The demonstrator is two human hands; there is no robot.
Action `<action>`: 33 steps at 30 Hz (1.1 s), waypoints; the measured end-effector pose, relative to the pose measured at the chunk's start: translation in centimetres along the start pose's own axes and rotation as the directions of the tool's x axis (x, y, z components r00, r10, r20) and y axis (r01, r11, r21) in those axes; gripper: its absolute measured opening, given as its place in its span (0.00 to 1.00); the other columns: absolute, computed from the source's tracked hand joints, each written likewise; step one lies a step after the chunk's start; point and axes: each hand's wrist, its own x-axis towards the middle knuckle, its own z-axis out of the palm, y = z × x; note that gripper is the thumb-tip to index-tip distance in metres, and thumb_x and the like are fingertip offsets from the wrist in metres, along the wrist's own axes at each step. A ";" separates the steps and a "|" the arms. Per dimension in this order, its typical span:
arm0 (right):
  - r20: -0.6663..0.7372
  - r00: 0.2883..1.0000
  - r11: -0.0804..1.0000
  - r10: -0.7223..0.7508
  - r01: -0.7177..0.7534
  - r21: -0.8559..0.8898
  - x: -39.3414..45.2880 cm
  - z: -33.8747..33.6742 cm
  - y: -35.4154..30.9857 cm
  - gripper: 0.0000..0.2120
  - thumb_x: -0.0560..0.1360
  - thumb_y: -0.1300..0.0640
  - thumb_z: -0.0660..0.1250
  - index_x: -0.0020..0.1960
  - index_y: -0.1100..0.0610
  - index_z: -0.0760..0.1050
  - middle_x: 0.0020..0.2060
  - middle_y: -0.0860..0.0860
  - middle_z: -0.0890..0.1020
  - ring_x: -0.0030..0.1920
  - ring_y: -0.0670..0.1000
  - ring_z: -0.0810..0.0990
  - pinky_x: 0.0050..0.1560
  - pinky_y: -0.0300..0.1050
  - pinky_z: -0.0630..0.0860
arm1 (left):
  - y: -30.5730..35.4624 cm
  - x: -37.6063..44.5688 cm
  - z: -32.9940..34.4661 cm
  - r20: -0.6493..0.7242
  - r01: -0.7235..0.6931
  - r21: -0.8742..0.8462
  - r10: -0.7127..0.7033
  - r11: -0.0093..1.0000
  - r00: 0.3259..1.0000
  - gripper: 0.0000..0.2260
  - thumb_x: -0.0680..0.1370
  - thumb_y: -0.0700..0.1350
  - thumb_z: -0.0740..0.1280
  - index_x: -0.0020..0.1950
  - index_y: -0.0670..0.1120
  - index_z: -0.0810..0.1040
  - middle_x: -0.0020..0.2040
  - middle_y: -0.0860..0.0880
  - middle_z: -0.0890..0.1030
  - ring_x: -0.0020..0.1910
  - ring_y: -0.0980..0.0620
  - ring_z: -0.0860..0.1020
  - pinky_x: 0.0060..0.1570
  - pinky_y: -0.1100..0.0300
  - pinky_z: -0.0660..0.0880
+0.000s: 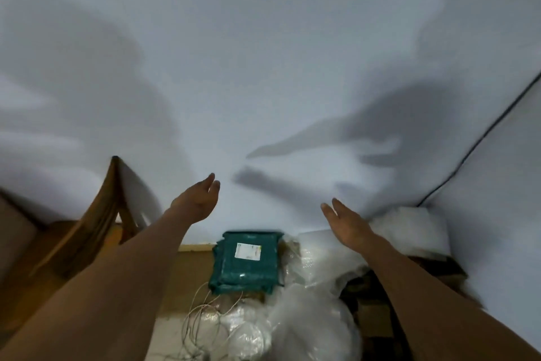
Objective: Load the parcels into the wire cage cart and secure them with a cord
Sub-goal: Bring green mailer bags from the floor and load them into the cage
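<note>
Below and between your hands: teal parcel on floor against wall, touching neither. Your left hand and right hand raised, fingers straight, empty. Thin cord nearer you.

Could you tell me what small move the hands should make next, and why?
Probably lower both hands onto the green parcel: the left hand and right hand are open and empty above it, and it lies unloaded on the floor between them.
</note>
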 end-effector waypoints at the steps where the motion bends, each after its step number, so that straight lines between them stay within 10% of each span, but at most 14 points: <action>1: 0.021 1.000 1.000 0.002 -0.002 -0.015 2.4 1.5 -0.6 0.36 0.82 0.34 0.51 0.83 0.54 0.54 0.82 0.51 0.56 0.81 0.52 0.56 0.81 0.49 0.50 | -1.9 1.6 0.6 0.009 0.029 -0.012 -0.029 1.000 1.000 0.29 0.84 0.62 0.46 0.83 0.51 0.55 0.82 0.49 0.60 0.81 0.48 0.59 0.79 0.46 0.56; 9: 0.149 0.987 0.982 0.052 -0.024 -0.187 18.4 12.9 0.2 0.33 0.84 0.39 0.49 0.83 0.55 0.50 0.82 0.53 0.55 0.81 0.53 0.56 0.79 0.50 0.52 | -12.9 11.9 9.9 0.108 0.227 -0.036 -0.222 0.973 0.969 0.27 0.84 0.61 0.49 0.82 0.54 0.56 0.80 0.46 0.64 0.78 0.44 0.65 0.76 0.45 0.62; 15: 0.181 0.981 0.987 0.075 -0.047 -0.156 26.7 24.2 7.0 0.26 0.83 0.38 0.53 0.77 0.50 0.63 0.75 0.52 0.71 0.70 0.55 0.74 0.68 0.54 0.70 | -18.8 16.3 22.9 0.103 0.247 -0.077 -0.238 0.966 0.966 0.22 0.86 0.54 0.53 0.79 0.51 0.65 0.69 0.41 0.78 0.65 0.44 0.77 0.62 0.53 0.73; 25: 0.389 0.851 0.891 0.353 -0.433 0.137 38.9 43.0 19.3 0.53 0.74 0.37 0.71 0.83 0.55 0.41 0.81 0.59 0.59 0.77 0.63 0.65 0.74 0.60 0.67 | -26.8 23.0 42.7 0.258 0.525 -0.388 -0.457 0.758 0.851 0.28 0.85 0.58 0.54 0.81 0.46 0.55 0.78 0.40 0.65 0.69 0.48 0.70 0.63 0.57 0.65; 31: 0.524 0.730 0.718 0.439 -0.635 0.283 43.5 49.4 22.5 0.36 0.69 0.39 0.77 0.71 0.49 0.70 0.64 0.54 0.80 0.46 0.49 0.80 0.44 0.43 0.74 | -32.3 27.8 48.2 0.412 0.690 -0.480 -0.555 0.542 0.723 0.25 0.86 0.54 0.56 0.78 0.42 0.64 0.73 0.39 0.73 0.69 0.40 0.74 0.72 0.44 0.69; 33: 0.574 0.720 0.680 0.390 -0.646 0.347 43.8 50.4 23.0 0.31 0.67 0.39 0.79 0.66 0.44 0.73 0.56 0.49 0.84 0.48 0.53 0.83 0.51 0.54 0.81 | -32.9 28.0 49.4 0.375 0.679 -0.520 -0.576 0.519 0.727 0.22 0.85 0.52 0.60 0.76 0.43 0.68 0.68 0.40 0.78 0.64 0.40 0.78 0.67 0.42 0.74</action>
